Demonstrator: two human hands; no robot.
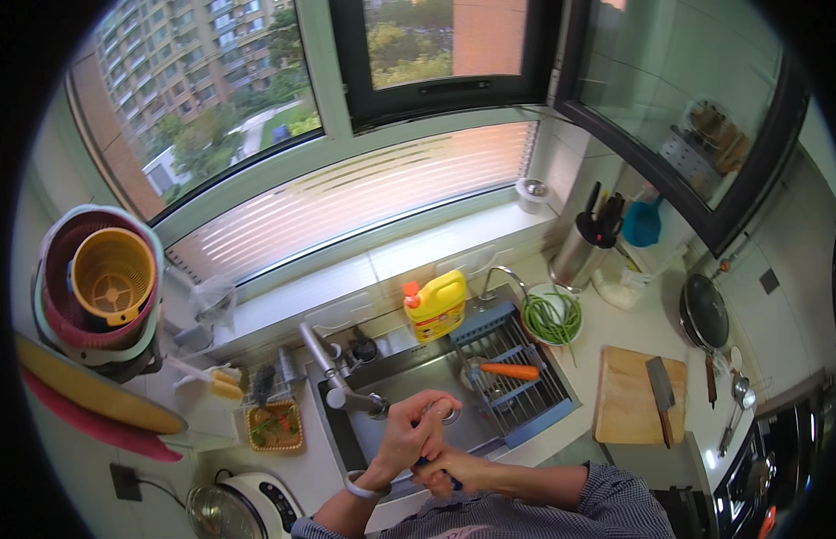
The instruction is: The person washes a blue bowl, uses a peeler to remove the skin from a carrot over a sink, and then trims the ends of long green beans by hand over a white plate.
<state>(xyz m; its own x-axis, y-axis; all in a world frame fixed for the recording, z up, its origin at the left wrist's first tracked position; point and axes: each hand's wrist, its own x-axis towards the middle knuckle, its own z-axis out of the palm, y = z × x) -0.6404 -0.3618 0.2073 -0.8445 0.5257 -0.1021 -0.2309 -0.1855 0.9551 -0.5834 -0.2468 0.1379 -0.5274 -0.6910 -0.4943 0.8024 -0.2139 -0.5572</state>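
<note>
Both hands meet over the front edge of the steel sink. My left hand, with a pale bracelet at its wrist, has its fingers curled at the upper end of a small dark blue item, mostly covered. Wrapped around that dark blue item is my right hand, just below and to the right. What the item is cannot be told. An orange carrot lies on the metal drying rack across the sink's right part. The grey faucet reaches in from the left.
Right of the sink stand a bowl of green beans and a wooden cutting board with a cleaver on it. Behind is a yellow detergent jug. A small basket and a white appliance sit left.
</note>
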